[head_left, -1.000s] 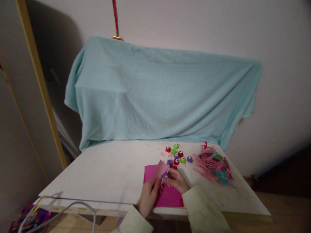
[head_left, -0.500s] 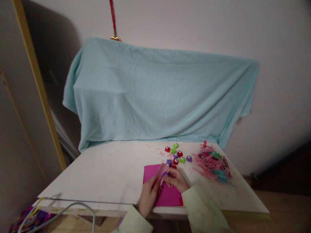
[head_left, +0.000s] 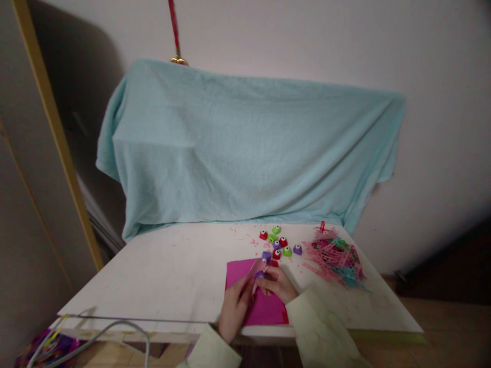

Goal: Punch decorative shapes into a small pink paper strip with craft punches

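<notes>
My left hand (head_left: 233, 308) pinches a light pink paper strip (head_left: 256, 269) low over a magenta sheet (head_left: 264, 306) that lies near the front edge of the white table (head_left: 161, 276). My right hand (head_left: 279, 284) grips a small purple punch (head_left: 260, 275) clamped on that strip's end. Just beyond the hands lie several small red, green and purple punches (head_left: 279, 242), close together.
A heap of punched pink and teal paper scraps (head_left: 337, 257) lies at the table's right. A light blue cloth (head_left: 245, 148) drapes something bulky along the back. A wooden door edge (head_left: 53, 133) stands at left. Cables (head_left: 99, 332) hang at the front left corner.
The pink strip has come down from a raised tilt to lie lower over the magenta sheet. Both hands stay in place, and the view has shifted slightly.
</notes>
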A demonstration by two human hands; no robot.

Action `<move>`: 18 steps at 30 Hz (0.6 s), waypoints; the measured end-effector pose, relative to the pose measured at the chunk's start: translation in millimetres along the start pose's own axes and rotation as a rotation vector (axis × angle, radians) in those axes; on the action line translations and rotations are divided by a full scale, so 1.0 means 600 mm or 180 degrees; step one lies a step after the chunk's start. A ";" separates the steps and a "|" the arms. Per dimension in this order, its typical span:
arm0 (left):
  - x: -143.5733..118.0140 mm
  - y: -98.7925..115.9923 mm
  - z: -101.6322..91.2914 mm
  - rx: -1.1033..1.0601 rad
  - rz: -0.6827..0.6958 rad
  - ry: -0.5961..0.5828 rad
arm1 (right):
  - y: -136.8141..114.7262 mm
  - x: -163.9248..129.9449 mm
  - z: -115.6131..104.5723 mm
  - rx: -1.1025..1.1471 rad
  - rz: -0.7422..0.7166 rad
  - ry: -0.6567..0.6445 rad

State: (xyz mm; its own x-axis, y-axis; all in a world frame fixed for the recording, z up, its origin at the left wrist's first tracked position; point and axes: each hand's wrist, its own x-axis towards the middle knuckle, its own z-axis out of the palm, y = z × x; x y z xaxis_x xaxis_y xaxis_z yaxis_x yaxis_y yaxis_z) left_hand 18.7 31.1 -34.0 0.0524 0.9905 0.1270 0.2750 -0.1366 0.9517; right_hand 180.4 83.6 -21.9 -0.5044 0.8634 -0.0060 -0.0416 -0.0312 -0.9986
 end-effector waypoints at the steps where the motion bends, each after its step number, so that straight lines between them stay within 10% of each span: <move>1: 0.000 0.001 0.000 0.0025 -0.0008 0.0003 | -0.001 -0.001 0.000 -0.0010 -0.0004 0.0007; 18: 0.000 0.025 -0.005 0.0079 0.0036 0.0024 | 0.000 -0.007 0.015 0.0049 -0.0001 -0.0040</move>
State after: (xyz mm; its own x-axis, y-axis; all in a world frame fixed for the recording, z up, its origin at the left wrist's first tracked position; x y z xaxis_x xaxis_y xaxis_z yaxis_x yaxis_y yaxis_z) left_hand 20.1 29.2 -19.1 0.0483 0.9890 0.1400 0.2981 -0.1480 0.9430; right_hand 175.0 75.6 -21.5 -0.5152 0.8571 -0.0048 -0.0549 -0.0386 -0.9977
